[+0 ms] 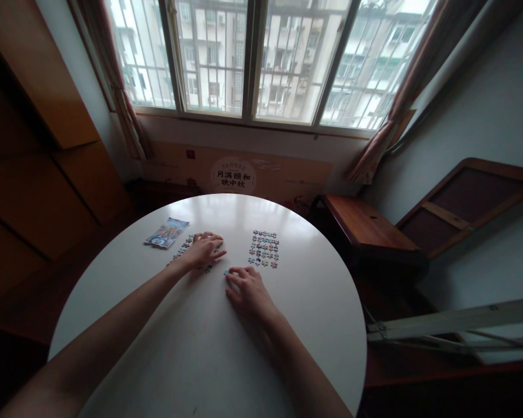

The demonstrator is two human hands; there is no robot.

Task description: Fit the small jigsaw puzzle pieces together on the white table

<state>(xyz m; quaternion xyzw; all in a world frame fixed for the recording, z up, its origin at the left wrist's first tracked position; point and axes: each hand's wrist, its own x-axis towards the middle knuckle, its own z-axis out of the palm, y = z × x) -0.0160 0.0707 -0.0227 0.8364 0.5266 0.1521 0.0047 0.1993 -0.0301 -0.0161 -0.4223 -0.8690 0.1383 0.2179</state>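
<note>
Read clock positions from the right hand (pixel 244 285). Its curled fingertips meet a small, flat, light-blue jigsaw piece (pixel 226 272) at 10 o'clock, on the round, glossy white bench (pixel 187 354); whether they grip it cannot be told. Handle this piece by its edges. The left hand (pixel 204 249), palm down, fingers spread, covers part of a multicoloured jigsaw-piece cluster (pixel 182 248); any grip is hidden. Press lightly. Avoid disturbing the rows of multicoloured jigsaw pieces (pixel 265 247) at 1 o'clock.
</note>
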